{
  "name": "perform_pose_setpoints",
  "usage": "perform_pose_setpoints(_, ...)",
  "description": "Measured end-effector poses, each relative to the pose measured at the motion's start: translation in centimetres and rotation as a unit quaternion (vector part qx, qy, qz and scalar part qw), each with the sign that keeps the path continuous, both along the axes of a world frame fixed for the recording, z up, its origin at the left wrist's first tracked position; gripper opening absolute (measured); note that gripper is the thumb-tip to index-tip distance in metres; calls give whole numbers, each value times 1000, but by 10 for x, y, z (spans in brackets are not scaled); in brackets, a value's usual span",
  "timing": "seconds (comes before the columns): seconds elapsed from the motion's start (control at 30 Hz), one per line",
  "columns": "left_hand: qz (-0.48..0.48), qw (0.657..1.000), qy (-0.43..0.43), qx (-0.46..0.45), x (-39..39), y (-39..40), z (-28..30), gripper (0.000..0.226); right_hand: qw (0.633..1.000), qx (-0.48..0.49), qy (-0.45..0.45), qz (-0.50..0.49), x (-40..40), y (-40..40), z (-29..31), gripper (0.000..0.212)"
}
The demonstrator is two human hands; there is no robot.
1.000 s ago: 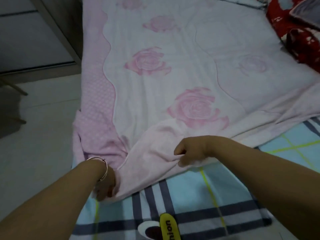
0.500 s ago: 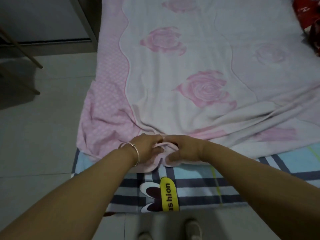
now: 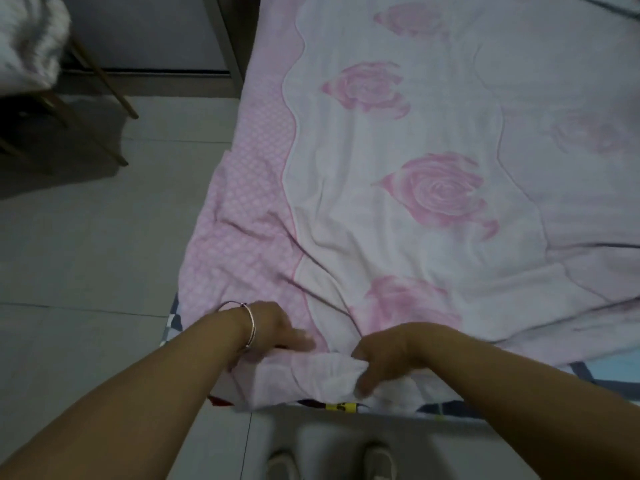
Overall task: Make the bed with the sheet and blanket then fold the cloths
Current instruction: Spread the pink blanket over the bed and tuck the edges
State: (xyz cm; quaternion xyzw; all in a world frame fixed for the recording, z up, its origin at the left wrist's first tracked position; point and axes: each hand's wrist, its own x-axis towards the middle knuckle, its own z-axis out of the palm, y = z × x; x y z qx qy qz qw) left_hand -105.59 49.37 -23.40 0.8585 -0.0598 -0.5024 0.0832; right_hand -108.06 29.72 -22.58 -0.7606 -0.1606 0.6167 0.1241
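A pink and white blanket (image 3: 415,140) with rose prints lies spread over the bed, wrinkled near its lower left corner. Under it a blue plaid sheet (image 3: 602,370) shows at the foot of the bed and at the right. My left hand (image 3: 277,327), with a bangle on the wrist, rests on the blanket near its lower left corner, fingers stretched toward the right and blurred. My right hand (image 3: 384,355) grips a bunched white fold of the blanket's bottom edge at the foot of the bed.
Grey tiled floor (image 3: 90,271) lies left of the bed. A wooden chair frame (image 3: 104,77) with a white cloth (image 3: 27,46) stands at the far left. A dark cabinet post (image 3: 225,43) is beside the bed's left edge. My two feet (image 3: 325,462) stand just below the bed's foot.
The blanket's lower edge has been pulled down to the foot of the bed, covering most of the plaid sheet. My hands have moved apart, the right one still gripping the edge.
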Motion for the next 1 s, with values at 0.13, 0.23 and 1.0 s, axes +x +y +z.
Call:
perform_pose_setpoints(0.13, -29, 964, -264, 13, 0, 7, -9, 51, 945, 65, -209, -243, 30, 5, 2, 32)
perform_pose_setpoints(0.23, -133, 954, -259, 70, -7, 14, -18, 40, 923, -28, -364, -126, 39, 19, -7, 56)
perform_pose_setpoints(1.0, 518, 811, -271, 26, -22, 119, -20, 69, 975, -49, -206, 62, 26, 105, -12, 29)
